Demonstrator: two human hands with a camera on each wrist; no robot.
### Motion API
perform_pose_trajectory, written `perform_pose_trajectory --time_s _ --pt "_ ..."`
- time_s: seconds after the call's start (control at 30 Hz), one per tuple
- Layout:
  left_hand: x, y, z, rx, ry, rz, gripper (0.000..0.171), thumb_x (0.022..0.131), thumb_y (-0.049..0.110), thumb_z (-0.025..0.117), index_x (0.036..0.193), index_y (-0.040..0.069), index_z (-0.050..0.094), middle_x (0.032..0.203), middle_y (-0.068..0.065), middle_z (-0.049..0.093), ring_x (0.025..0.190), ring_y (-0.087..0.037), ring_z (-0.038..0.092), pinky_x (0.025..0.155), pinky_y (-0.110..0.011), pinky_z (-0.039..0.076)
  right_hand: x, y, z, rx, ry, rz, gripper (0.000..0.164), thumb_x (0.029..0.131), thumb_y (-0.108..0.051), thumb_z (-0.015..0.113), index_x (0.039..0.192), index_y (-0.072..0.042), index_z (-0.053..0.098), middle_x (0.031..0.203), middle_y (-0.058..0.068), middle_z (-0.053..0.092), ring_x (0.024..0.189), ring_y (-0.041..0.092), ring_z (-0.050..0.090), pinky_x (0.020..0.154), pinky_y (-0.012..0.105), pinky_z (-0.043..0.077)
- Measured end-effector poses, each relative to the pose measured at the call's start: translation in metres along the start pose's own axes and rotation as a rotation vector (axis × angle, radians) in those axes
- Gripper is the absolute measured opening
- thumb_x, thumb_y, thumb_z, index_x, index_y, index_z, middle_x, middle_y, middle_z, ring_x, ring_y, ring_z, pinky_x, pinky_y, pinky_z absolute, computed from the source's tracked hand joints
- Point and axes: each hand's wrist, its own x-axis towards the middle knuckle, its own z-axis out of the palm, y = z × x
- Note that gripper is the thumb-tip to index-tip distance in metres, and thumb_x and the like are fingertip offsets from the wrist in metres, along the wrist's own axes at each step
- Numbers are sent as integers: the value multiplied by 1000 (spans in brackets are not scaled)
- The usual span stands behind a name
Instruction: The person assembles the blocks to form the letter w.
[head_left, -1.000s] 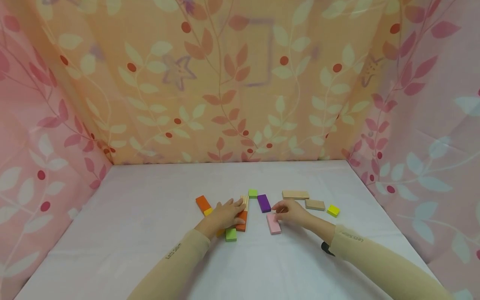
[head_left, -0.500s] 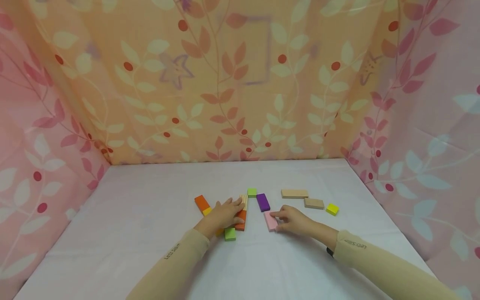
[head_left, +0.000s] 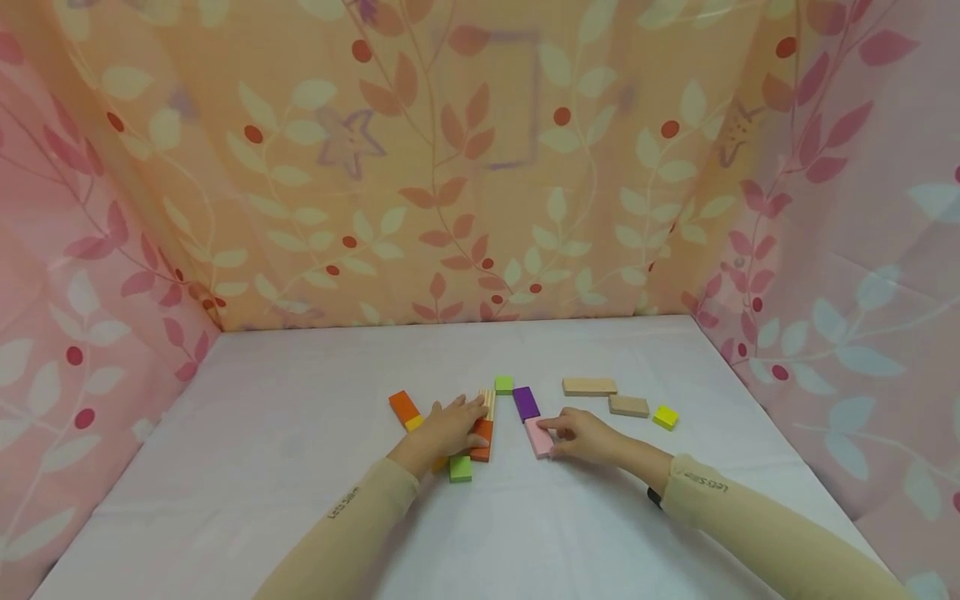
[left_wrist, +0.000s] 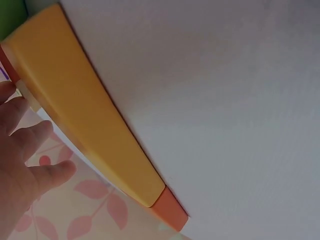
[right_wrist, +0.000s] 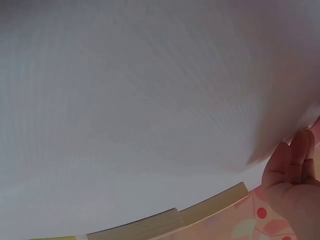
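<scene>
My left hand (head_left: 442, 432) rests with spread, fairly straight fingers over a pale ridged wooden block (head_left: 489, 406) and an orange-red block (head_left: 482, 446). A long yellow-orange block (left_wrist: 85, 105) lies beneath this hand, mostly hidden in the head view, with an orange block (head_left: 404, 406) at its far end. Near the left wrist is a light green block (head_left: 461, 469). Index finger and thumb of my right hand (head_left: 588, 435) pinch a pink block (head_left: 537, 438) at its right side. Its far end meets the near end of a purple block (head_left: 527, 403), forming a slanted line.
A second green block (head_left: 504, 385) sits behind, between the ridged and purple blocks. To the right lie two plain wooden blocks (head_left: 589, 387) and a small yellow block (head_left: 665, 417). The white-covered table (head_left: 225, 433) is enclosed by patterned curtains (head_left: 300, 167).
The right hand has shifted its grip along the pink block and slid it left and away, up against the purple block. My left hand has stayed put.
</scene>
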Motion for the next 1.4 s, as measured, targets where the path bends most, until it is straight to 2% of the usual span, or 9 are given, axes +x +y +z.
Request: perform_pose_trajectory --time_s 0.17,0.37,0.57,0.8,0.97,1.1,1.23,1.33,1.4 --pt "-1 2 0 13 12 0 64 91 44 62 145 13 47 157 -3 32 145 -31 20 110 -67 12 -1 -2 0 10 0 13 50 85 -17 76 131 -2 61 82 0 48 77 16 44 62 24 37" --pt "-4 4 2 78 43 7 61 92 46 60 143 14 50 156 -5 33 145 -36 20 108 -70 10 -2 1 0 7 7 2 51 86 -18 75 132 -2 60 84 -1 50 79 15 46 65 24 40" --pt "-3 4 6 154 76 40 56 93 46 58 140 16 53 153 -6 39 144 -36 23 107 -70 12 -14 9 -13 19 54 8 43 88 -12 71 128 2 60 88 -1 58 79 15 50 70 27 46" --pt "-5 10 3 111 148 7 56 95 47 56 143 17 50 150 -8 43 143 -36 26 108 -69 11 -44 30 -41 57 200 52 36 89 -8 69 121 8 62 85 3 59 76 16 51 65 26 46" --pt "1 29 -1 36 193 -12 64 94 49 58 145 13 46 151 -9 40 143 -39 24 108 -69 13 -68 49 -62 15 341 137 35 88 -8 69 119 9 62 91 13 58 80 21 52 66 31 45" --pt "14 48 3 31 195 -27 69 93 54 56 147 13 44 154 -8 36 144 -39 20 108 -68 16 -80 71 -72 -30 390 204 39 89 -8 68 123 9 59 100 25 55 86 32 55 71 43 49" --pt "23 62 6 70 177 -43 71 92 59 52 149 17 41 156 -6 32 144 -40 18 108 -67 18 -87 91 -77 -55 347 264 47 88 -7 68 130 9 54 110 33 51 96 40 52 81 57 46" --pt "29 68 8 87 165 -56 71 91 60 52 149 20 41 157 -4 32 145 -39 17 109 -67 17 -90 101 -80 -35 272 311 52 87 -7 68 134 8 50 114 35 50 99 41 50 84 60 44" --pt "32 70 10 105 156 -63 72 90 61 52 149 21 42 157 -3 32 145 -38 17 109 -66 16 -91 105 -82 -27 232 339 54 87 -8 69 136 6 50 113 33 50 97 39 49 83 58 45"
